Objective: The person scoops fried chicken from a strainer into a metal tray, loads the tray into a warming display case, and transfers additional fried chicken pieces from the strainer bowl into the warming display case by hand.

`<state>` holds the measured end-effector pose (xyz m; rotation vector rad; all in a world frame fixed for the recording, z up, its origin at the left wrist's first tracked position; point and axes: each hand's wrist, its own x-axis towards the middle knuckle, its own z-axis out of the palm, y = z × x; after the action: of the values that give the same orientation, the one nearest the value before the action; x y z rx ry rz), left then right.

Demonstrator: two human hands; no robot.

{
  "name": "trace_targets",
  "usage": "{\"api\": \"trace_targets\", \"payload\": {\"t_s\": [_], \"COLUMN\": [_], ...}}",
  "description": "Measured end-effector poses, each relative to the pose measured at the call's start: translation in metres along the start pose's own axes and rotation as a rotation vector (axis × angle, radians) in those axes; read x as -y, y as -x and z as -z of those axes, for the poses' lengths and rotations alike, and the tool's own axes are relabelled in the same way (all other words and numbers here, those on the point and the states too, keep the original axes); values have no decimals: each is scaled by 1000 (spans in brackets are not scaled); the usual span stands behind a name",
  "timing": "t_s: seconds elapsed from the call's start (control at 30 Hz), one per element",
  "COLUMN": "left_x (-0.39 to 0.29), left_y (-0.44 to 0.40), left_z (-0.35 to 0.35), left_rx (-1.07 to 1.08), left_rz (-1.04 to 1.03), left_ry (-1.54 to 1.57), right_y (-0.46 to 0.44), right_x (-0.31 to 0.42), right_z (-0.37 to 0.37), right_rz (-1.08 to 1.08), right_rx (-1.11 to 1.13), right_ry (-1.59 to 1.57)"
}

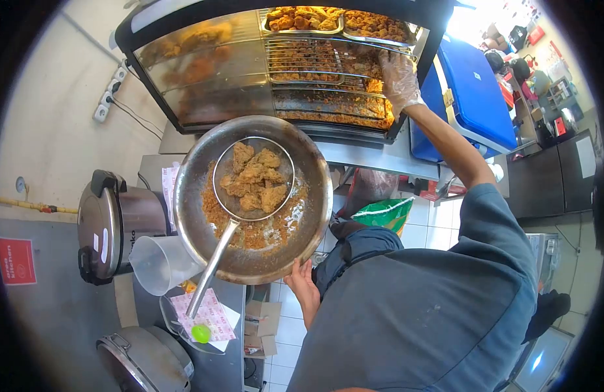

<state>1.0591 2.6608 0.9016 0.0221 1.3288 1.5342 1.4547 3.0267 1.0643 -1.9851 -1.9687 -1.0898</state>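
Note:
A large metal bowl (318, 215) stands on the counter, with brown crumbs and white flour inside. Across it lies a strainer (214, 261) with a long metal handle, holding several pieces of fried chicken (253, 179). My bare left hand (304, 291) is at the bowl's lower right rim, its fingers against the edge. My right hand (400, 78), in a clear plastic glove, reaches to the right end of the glass food warmer (204, 72), near the wire rack and the upper trays. What its fingertips touch is not clear.
A tray of fried chicken (302, 19) sits high in the warmer. On the left are a rice cooker (119, 222), a clear plastic jug (161, 264) and printed paper (204, 313) with a green round item. A blue cool box (475, 98) stands right of the warmer.

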Motion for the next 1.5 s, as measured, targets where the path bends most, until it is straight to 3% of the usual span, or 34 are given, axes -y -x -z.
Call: {"api": "trace_targets", "payload": {"t_s": [0.03,0.13,0.3,0.33,0.43,0.53,0.7,0.8,1.1,1.2,1.3,1.4,1.5], "left_x": [2,-5,-9,-11,-8,-8,-11,-5,-12,-11,-12,-11,-10], "left_y": [0,2,7,7,9,9,11,5,3,2,1,-1,-2], "left_z": [1,1,-2,-4,-6,-11,-19,-13,-18,-14,-13,-13,-10], "left_rx": [-5,19,0,-9,-14,-38,-86,-105,-90,-74,-96,-78,-47], "left_rz": [-4,25,33,28,24,9,-12,1,29,33,56,54,34], "left_ry": [3,8,47,40,27,25,9,2,27,15,-2,-6,1], "right_y": [-4,-18,-32,-32,-5,-6,3,1,5,0,7,8,4], "right_x": [2,2,7,11,-17,-7,11,7,17,14,14,3,1], "right_z": [4,50,17,48,-57,-34,-15,-7,-2,5,-11,-18,-18], "right_rz": [50,29,27,-61,121,136,-110,16,-83,-26,-90,66,139], "right_rx": [-30,399,450,511,-127,-361,-106,-387,-445,-592,-513,-564,-599], "right_ry": [60,-207,-127,-206,-332,-361,-333,-541,-491,-626,-680,-594,-760]}}
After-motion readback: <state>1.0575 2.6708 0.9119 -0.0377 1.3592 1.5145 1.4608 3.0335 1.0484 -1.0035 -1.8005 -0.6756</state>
